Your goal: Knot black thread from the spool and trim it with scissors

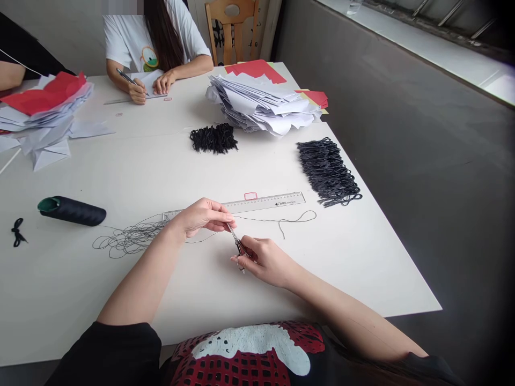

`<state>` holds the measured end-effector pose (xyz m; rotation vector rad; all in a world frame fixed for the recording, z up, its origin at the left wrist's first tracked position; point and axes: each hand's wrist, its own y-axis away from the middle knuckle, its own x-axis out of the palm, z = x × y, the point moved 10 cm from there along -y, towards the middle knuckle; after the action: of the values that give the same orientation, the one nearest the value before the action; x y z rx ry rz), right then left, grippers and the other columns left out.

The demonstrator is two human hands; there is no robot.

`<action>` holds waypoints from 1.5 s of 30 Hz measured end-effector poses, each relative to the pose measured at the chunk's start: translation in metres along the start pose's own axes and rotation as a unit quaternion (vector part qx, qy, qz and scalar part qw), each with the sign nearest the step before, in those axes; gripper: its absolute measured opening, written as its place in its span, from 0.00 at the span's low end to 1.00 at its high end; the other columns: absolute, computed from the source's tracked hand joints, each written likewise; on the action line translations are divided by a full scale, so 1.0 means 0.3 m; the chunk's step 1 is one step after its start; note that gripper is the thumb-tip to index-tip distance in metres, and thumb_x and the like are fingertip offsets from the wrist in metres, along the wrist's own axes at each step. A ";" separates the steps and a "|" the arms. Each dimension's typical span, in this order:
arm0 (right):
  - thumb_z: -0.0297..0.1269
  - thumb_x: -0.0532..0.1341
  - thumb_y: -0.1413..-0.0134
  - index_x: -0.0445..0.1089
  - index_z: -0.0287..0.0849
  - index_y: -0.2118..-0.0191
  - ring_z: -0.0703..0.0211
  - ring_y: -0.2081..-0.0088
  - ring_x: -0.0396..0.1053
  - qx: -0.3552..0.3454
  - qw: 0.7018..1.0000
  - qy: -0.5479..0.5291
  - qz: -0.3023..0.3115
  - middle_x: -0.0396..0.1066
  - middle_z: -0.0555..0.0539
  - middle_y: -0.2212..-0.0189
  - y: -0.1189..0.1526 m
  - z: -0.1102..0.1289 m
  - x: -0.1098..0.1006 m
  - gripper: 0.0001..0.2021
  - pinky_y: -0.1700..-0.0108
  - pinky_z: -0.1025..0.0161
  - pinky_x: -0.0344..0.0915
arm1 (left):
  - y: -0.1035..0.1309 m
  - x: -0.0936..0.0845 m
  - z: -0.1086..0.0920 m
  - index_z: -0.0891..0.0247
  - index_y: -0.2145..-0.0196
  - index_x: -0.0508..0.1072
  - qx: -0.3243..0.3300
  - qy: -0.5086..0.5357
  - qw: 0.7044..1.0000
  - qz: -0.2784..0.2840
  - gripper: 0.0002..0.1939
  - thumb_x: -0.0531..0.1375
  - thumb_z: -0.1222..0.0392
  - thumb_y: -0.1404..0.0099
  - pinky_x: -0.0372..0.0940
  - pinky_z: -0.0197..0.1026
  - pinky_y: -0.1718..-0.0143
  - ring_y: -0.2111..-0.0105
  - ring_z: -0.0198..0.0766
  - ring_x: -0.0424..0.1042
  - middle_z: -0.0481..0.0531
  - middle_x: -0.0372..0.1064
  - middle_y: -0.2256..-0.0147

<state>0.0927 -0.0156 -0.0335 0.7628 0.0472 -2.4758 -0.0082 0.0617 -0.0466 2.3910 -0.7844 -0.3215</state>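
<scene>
My right hand is closed round the handles of small metal scissors, whose blades point up toward my other hand. A dark thread is pinched between the fingers of my left hand, close to the blade tips. Its looped end lies on the table to the right, and a loose tangle of the same thread lies left of my wrist. From there the thread runs toward a black spool lying on its side. Behind my hands, a clear ruler is partly covered by my left hand.
Bundles of black looped cords lie at right, with a smaller bundle farther back. Paper piles stand at the back and left. Across the white table, a person writes. A small black cord piece lies far left.
</scene>
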 end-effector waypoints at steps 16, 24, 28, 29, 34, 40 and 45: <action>0.28 0.61 0.44 0.67 0.40 0.58 0.63 0.68 0.68 -0.054 0.990 0.126 0.016 0.69 0.47 0.65 0.001 0.001 0.006 0.08 0.66 0.66 0.63 | -0.012 -0.011 0.019 0.64 0.71 0.81 -0.009 0.010 0.999 -0.029 0.13 0.69 0.52 0.50 0.69 0.41 0.58 0.61 0.45 0.77 0.58 0.79 0.64; 0.28 0.58 0.41 0.72 0.41 0.55 0.64 0.69 0.69 -0.098 0.982 0.155 -0.039 0.70 0.44 0.57 0.007 0.018 -0.006 0.10 0.66 0.63 0.67 | -0.039 0.033 0.021 0.63 0.69 0.82 0.025 0.073 0.996 -0.046 0.13 0.69 0.52 0.50 0.67 0.42 0.50 0.55 0.45 0.75 0.58 0.79 0.61; 0.33 0.58 0.40 0.72 0.41 0.62 0.67 0.75 0.64 -0.037 0.974 0.016 -0.223 0.70 0.48 0.67 0.010 -0.024 -0.131 0.06 0.70 0.66 0.66 | -0.044 0.066 0.012 0.63 0.71 0.82 0.060 0.127 0.987 -0.073 0.10 0.69 0.55 0.49 0.66 0.44 0.49 0.55 0.45 0.74 0.57 0.79 0.64; 0.34 0.58 0.40 0.72 0.41 0.63 0.67 0.76 0.64 -0.032 0.965 0.001 -0.259 0.70 0.48 0.69 0.015 -0.029 -0.154 0.06 0.70 0.66 0.66 | -0.044 0.076 0.010 0.64 0.71 0.82 0.068 0.137 0.985 -0.077 0.10 0.69 0.55 0.49 0.66 0.44 0.49 0.56 0.44 0.74 0.57 0.79 0.65; 0.34 0.59 0.42 0.71 0.41 0.65 0.66 0.76 0.64 -0.035 0.943 0.037 -0.328 0.71 0.47 0.69 0.023 -0.023 -0.195 0.05 0.71 0.65 0.66 | -0.049 0.110 0.015 0.65 0.70 0.82 0.085 0.161 0.980 -0.080 0.10 0.68 0.55 0.48 0.67 0.43 0.51 0.57 0.44 0.74 0.58 0.79 0.65; 0.34 0.56 0.40 0.71 0.41 0.66 0.67 0.78 0.64 -0.034 0.932 0.105 -0.344 0.72 0.47 0.70 0.027 -0.020 -0.189 0.08 0.74 0.66 0.63 | -0.054 0.112 0.025 0.64 0.70 0.82 0.092 0.165 0.978 -0.086 0.10 0.69 0.55 0.48 0.68 0.45 0.52 0.58 0.45 0.75 0.58 0.79 0.65; 0.32 0.57 0.43 0.70 0.41 0.70 0.67 0.76 0.65 -0.047 0.935 0.053 -0.346 0.70 0.48 0.73 0.024 -0.023 -0.203 0.06 0.73 0.67 0.65 | -0.056 0.112 0.028 0.65 0.70 0.82 0.079 0.153 0.982 -0.074 0.12 0.69 0.54 0.49 0.68 0.47 0.52 0.57 0.46 0.75 0.60 0.78 0.64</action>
<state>0.1419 0.0095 -0.0061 0.9592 0.5581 -3.0499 0.0229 0.0483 -0.0648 2.5696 -0.5079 0.0543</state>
